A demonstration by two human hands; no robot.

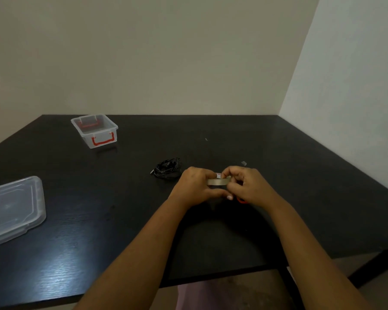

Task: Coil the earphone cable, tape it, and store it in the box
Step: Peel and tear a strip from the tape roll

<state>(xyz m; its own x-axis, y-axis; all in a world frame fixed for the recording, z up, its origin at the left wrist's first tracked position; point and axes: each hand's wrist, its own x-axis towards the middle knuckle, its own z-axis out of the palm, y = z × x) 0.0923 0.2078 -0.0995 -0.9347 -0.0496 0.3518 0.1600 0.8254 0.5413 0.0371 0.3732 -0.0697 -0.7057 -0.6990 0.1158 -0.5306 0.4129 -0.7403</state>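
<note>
Head view: both hands meet just right of the frame's centre around a tape roll (218, 182), a thin translucent ring lying nearly flat, its broad face up. The left hand (194, 186) grasps the ring's left edge; the right hand (248, 186) pinches at its right rim, probably hunting for the tape's free end. The cable (167, 168), thin, black and glossy, sits in a loose coil just up-left of the left hand, so that hand is the nearer one; its long axis runs roughly left to right. A red sliver, perhaps scissors (241, 200), peeks from under the right hand. The clear box (94, 130) with red handles stands well apart at upper left; its lid (11, 209) lies at the left edge on the dark, wood-grained table (300, 198).
</note>
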